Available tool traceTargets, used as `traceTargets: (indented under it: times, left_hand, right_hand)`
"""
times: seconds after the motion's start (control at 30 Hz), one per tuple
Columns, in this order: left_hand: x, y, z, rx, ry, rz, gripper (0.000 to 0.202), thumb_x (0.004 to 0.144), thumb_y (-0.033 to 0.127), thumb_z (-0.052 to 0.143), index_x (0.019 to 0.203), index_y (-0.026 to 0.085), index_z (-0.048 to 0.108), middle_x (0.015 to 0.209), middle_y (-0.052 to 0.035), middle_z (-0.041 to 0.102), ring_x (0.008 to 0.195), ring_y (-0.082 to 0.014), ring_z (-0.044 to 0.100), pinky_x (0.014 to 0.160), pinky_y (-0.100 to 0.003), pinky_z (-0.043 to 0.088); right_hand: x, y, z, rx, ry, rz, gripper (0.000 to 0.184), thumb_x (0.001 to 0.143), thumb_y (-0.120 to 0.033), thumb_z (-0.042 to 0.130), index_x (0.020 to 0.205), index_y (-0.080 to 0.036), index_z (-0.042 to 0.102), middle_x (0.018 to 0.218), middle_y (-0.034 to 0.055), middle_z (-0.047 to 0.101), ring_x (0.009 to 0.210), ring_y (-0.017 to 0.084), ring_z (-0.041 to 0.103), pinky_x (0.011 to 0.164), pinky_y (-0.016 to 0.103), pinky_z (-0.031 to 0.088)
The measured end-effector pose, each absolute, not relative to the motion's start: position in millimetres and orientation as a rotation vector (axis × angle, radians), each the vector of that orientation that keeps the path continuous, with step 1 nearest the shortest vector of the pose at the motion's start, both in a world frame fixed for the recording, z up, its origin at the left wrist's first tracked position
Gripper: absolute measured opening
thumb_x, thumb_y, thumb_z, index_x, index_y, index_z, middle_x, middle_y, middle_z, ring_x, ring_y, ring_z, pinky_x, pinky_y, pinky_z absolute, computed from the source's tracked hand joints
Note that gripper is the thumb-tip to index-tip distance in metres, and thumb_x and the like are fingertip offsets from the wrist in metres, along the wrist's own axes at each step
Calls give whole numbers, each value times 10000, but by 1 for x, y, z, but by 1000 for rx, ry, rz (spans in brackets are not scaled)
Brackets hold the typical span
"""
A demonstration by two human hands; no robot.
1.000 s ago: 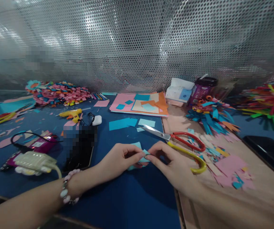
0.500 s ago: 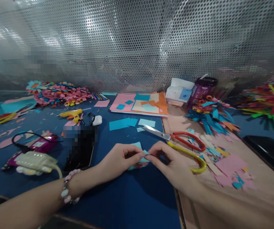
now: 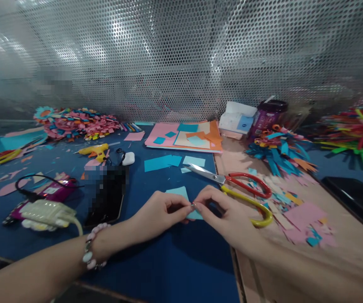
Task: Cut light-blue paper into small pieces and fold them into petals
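Between my two hands is a small piece of light blue paper point(image 3: 195, 215), partly hidden by the fingers. My left hand point(image 3: 164, 210) pinches its left side with thumb and forefinger. From the other side my right hand point(image 3: 224, 212) pinches it too, and the fingertips meet. Another light blue paper piece point(image 3: 178, 192) lies on the blue table just behind the left fingers. Scissors point(image 3: 222, 180) with one red and one yellow handle rest, blades parted, behind and to the right of my right hand.
Stacked coloured paper point(image 3: 183, 145) lies at the back centre. A yellow glue gun point(image 3: 96, 150), a dark phone point(image 3: 108, 198) and a purple device with a cable point(image 3: 55, 191) are on the left. Paper scraps point(image 3: 304, 219) cover the cardboard at right, near another phone point(image 3: 355, 202).
The fingertips have drawn together over the light blue paper, and its visible part now sits lower between them. More of the light blue piece behind the left hand shows.
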State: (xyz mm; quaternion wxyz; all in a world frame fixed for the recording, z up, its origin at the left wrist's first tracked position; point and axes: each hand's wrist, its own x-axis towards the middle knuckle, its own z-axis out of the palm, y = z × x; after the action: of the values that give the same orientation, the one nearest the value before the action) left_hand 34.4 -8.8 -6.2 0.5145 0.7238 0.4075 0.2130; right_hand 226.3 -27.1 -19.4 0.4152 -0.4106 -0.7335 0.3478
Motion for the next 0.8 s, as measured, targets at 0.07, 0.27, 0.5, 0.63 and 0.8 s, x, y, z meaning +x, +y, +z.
traceTargets:
  times: [0.07, 0.27, 0.5, 0.63, 0.8]
  left_hand:
    - [35, -9, -6, 1728, 985, 510, 317, 846, 421, 545, 868, 138, 685, 778, -50, 692, 758, -170, 674, 712, -244, 519]
    - [35, -8, -6, 1683, 996, 524, 320, 836, 426, 559, 848, 130, 680, 775, -51, 687, 752, -171, 670, 714, -252, 523]
    - [33, -6, -5, 1600, 1005, 637, 319, 823, 434, 574, 865, 136, 682, 819, -52, 691, 756, -181, 669, 731, -288, 538]
    - [33, -6, -3, 1574, 995, 691, 285, 818, 409, 589, 847, 144, 687, 807, -37, 690, 754, -173, 672, 729, -271, 536]
    - [33, -6, -1, 1616, 1025, 711, 277, 828, 396, 579, 866, 148, 697, 806, -39, 699, 752, -170, 670, 725, -265, 532]
  right_hand:
    - [226, -27, -20, -1032, -1848, 865, 116, 890, -249, 508, 807, -190, 563, 800, 0, 537, 758, 116, 524, 683, 258, 409]
    - [226, -27, -20, -1036, -1840, 893, 114, 899, -256, 494, 833, -199, 568, 814, -7, 542, 754, 109, 524, 686, 251, 407]
    - [225, -28, -22, -1176, -1747, 974, 120, 894, -328, 493, 874, -217, 534, 731, -32, 513, 659, 110, 473, 598, 253, 385]
    - [224, -28, -22, -1227, -1701, 1013, 184, 851, -384, 550, 865, -207, 502, 752, -26, 505, 650, 111, 462, 581, 254, 377]
    - [223, -27, -22, -1282, -1710, 1018, 210, 838, -399, 560, 817, -200, 493, 696, -33, 475, 614, 109, 430, 546, 253, 346]
